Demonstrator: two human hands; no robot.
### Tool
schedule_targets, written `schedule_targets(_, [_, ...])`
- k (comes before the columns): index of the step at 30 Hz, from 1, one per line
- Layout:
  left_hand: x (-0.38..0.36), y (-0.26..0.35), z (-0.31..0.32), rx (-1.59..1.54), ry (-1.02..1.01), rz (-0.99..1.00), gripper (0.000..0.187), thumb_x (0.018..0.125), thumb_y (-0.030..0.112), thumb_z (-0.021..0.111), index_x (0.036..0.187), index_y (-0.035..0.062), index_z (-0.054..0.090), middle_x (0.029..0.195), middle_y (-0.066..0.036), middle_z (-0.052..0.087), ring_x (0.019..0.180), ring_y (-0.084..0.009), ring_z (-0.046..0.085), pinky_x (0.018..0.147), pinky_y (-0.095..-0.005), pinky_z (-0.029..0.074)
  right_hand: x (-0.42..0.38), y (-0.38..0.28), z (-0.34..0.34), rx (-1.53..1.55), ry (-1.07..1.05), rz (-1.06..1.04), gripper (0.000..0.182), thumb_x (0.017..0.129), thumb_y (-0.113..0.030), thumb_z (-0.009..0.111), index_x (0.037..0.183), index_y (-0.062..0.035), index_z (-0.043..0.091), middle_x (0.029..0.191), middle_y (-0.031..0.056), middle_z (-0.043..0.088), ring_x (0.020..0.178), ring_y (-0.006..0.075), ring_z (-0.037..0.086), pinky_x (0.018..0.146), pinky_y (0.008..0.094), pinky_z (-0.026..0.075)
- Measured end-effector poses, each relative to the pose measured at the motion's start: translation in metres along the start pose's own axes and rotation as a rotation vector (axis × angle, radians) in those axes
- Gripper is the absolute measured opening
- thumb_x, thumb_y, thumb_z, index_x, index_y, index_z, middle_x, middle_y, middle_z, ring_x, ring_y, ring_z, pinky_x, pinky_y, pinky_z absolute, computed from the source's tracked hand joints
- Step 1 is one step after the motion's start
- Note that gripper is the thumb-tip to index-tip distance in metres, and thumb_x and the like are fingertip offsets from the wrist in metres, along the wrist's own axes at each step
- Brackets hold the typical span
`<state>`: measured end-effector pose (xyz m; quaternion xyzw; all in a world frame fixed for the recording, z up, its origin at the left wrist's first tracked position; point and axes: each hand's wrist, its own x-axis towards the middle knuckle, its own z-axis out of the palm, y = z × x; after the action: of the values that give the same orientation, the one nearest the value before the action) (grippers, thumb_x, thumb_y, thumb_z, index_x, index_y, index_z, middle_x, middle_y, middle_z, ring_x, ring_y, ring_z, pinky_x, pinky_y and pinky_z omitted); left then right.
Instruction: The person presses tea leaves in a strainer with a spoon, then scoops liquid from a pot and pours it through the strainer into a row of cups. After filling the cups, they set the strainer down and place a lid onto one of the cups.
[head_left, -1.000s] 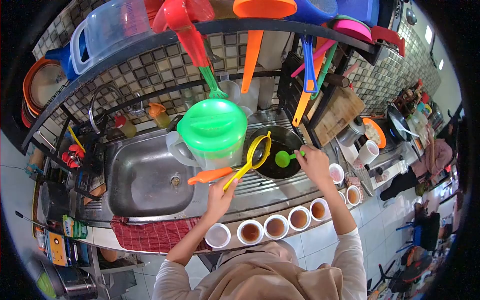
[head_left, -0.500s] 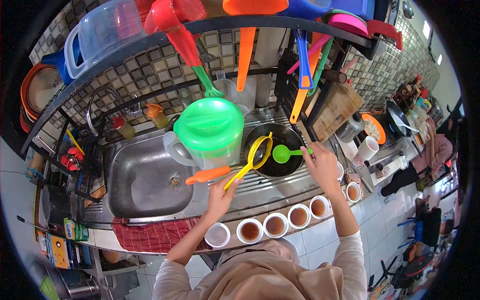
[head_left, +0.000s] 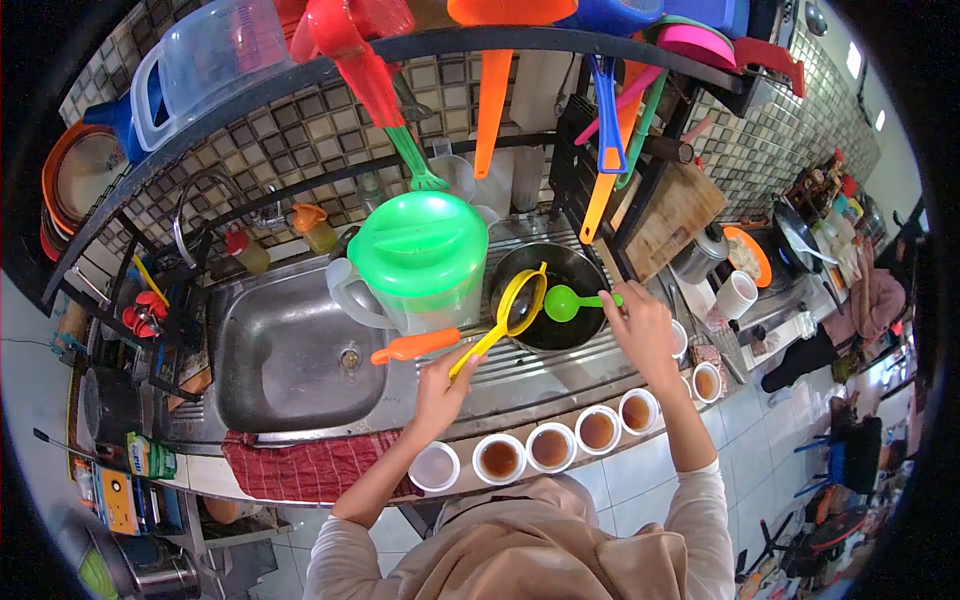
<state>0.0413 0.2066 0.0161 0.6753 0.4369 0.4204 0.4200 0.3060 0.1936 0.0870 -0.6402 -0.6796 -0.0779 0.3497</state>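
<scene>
My left hand is closed round the handle of a yellow strainer, whose bowl is at the left side of a dark pot. Over the pot is a green ladle; my right hand pinches the end of its handle. Dark liquid shows in the pot. A row of white cups stands along the counter's front edge; several, like this cup, hold brown liquid, and the leftmost cup looks pale inside.
A pitcher with a green lid stands left of the pot, with an orange handle before it. Farther left are the sink and a red cloth. Utensils hang from the rack above. Another person is at the far right.
</scene>
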Motion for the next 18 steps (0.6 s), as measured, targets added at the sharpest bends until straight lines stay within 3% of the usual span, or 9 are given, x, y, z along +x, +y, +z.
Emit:
schedule_targets(11, [0.0, 0.005, -0.004, -0.116, -0.029, -0.037, 0.026, 0.089, 0.016, 0.043, 0.108, 0.0023, 0.054, 0.083, -0.004, 0.064, 0.049, -0.0059, 0.049, 0.045, -0.0198, 0.04, -0.009, 0.013, 0.008, -0.137, -0.03, -0.082, 0.019, 0.079, -0.023, 0.056, 0.073, -0.0063, 0.052, 0.071, 0.0086, 0.052, 0.055, 0.0285, 0.055, 0.045, 0.0369, 0.043])
schedule_targets(13, [0.001, 0.003, -0.006, -0.328, -0.084, -0.15, 0.03, 0.09, 0.018, 0.041, 0.113, 0.0023, 0.05, 0.09, -0.006, 0.063, 0.05, -0.0058, 0.049, 0.043, -0.0184, 0.037, -0.011, 0.016, 0.01, -0.149, -0.048, -0.077, 0.018, 0.079, -0.024, 0.057, 0.075, -0.0071, 0.053, 0.072, 0.0085, 0.051, 0.056, 0.0287, 0.055, 0.046, 0.0372, 0.043])
schedule_targets(18, [0.006, 0.009, -0.01, -0.508, -0.18, -0.313, 0.032, 0.089, 0.021, 0.042, 0.115, 0.0033, 0.048, 0.097, -0.006, 0.061, 0.053, -0.0058, 0.049, 0.044, -0.0175, 0.037, -0.015, 0.026, 0.012, -0.129, -0.081, -0.052, 0.017, 0.079, -0.025, 0.056, 0.077, -0.0077, 0.054, 0.072, 0.0086, 0.051, 0.056, 0.0293, 0.055, 0.047, 0.0376, 0.043])
